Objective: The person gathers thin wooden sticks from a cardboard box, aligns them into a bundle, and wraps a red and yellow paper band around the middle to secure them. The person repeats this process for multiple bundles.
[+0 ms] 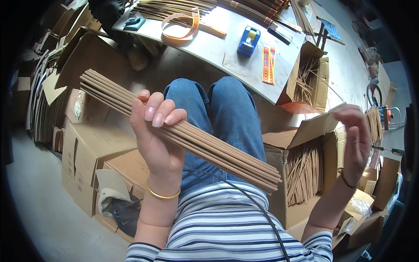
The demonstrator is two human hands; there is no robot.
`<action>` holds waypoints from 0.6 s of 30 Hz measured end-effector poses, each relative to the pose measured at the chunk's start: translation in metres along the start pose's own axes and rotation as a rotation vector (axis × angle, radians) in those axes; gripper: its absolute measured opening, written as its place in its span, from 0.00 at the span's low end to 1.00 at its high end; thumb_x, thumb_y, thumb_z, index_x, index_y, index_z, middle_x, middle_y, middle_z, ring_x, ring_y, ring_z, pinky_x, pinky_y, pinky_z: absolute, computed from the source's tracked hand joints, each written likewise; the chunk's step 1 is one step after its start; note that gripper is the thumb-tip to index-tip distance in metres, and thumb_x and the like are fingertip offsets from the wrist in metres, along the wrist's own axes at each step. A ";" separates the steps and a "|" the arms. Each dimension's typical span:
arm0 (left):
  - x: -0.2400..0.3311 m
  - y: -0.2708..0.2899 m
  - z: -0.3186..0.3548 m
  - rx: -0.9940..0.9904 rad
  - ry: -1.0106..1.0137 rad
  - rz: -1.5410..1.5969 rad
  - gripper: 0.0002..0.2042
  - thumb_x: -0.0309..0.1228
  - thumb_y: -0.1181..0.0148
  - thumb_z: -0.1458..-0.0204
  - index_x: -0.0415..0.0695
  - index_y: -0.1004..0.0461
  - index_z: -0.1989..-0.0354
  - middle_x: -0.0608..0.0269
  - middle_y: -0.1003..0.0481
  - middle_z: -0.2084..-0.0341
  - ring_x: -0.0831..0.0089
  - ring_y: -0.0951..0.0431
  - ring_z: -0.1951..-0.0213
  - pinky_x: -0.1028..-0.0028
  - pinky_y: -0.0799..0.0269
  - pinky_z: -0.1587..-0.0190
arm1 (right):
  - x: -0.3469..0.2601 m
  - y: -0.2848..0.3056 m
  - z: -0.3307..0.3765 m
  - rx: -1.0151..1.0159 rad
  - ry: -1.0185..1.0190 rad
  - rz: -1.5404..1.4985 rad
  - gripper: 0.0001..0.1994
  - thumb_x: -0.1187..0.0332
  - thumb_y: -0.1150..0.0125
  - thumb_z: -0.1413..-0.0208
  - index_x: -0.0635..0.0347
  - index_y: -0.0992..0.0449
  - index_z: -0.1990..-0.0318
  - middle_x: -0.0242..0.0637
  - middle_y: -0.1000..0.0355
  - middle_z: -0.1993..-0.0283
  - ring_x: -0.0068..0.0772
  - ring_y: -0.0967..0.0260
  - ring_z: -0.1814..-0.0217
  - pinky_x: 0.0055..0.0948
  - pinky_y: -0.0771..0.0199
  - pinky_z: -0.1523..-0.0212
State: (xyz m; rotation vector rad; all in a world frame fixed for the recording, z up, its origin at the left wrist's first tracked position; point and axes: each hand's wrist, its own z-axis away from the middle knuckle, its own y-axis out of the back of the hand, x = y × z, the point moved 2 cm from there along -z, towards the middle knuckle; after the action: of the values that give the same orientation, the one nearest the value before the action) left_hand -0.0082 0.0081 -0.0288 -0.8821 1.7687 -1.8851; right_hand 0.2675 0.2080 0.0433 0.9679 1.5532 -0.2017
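Observation:
My left hand (pixel 159 131) is wrapped round a bundle of brown incense sticks (pixel 222 153). The bundle lies slantwise above my lap, its far end up to the left and its other end down to the right. Raised at the right, my right hand (pixel 354 142) is slightly blurred, its fingers loosely bent and apart, with nothing visible in it. Below and left of that hand stands an open cardboard box (pixel 275 155) holding many loose incense sticks (pixel 303 174).
A white table (pixel 209 50) ahead bears a blue tape dispenser (pixel 248 41), red-and-yellow paper strips (pixel 268 65), a curled strip (pixel 174 36) and more stick bundles. Cardboard boxes (pixel 94 148) stand at the left. Another open box (pixel 323 83) with sticks sits by the table's right end. A black cable (pixel 257 207) crosses my shirt.

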 end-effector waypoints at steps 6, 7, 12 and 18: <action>-0.017 -0.011 0.005 -0.048 0.090 -0.029 0.09 0.39 0.54 0.34 0.47 0.34 0.56 0.74 0.37 0.77 0.85 0.36 0.75 0.81 0.34 0.69 | -0.016 -0.174 -0.027 -0.962 -0.662 -0.898 0.22 0.53 0.42 0.39 0.66 0.35 0.56 0.33 0.30 0.66 0.19 0.29 0.68 0.19 0.27 0.66; -0.016 -0.012 0.005 -0.048 0.085 -0.019 0.10 0.40 0.54 0.34 0.48 0.34 0.56 0.75 0.37 0.77 0.85 0.35 0.76 0.81 0.34 0.69 | -0.019 -0.174 -0.028 -0.996 -0.743 -0.922 0.21 0.53 0.41 0.39 0.65 0.35 0.58 0.32 0.31 0.69 0.18 0.31 0.73 0.18 0.29 0.71; -0.014 -0.014 0.010 0.002 0.043 -0.160 0.09 0.41 0.52 0.35 0.49 0.34 0.57 0.75 0.38 0.79 0.87 0.37 0.79 0.83 0.35 0.73 | -0.023 -0.177 -0.022 -0.977 -0.733 -0.785 0.18 0.56 0.40 0.40 0.62 0.36 0.62 0.28 0.33 0.76 0.16 0.34 0.81 0.15 0.34 0.80; -0.026 -0.014 0.010 0.041 0.076 -0.277 0.07 0.38 0.51 0.35 0.49 0.34 0.60 0.76 0.40 0.80 0.88 0.37 0.80 0.84 0.36 0.75 | -0.014 -0.167 -0.011 -0.886 -0.792 -0.846 0.16 0.58 0.40 0.39 0.61 0.36 0.62 0.28 0.34 0.76 0.16 0.34 0.80 0.16 0.35 0.79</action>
State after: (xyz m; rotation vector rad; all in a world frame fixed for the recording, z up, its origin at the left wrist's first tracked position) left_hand 0.0191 0.0203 -0.0193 -1.1021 1.7165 -2.1448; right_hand 0.1465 0.1023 -0.0065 -0.4753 1.0159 -0.3791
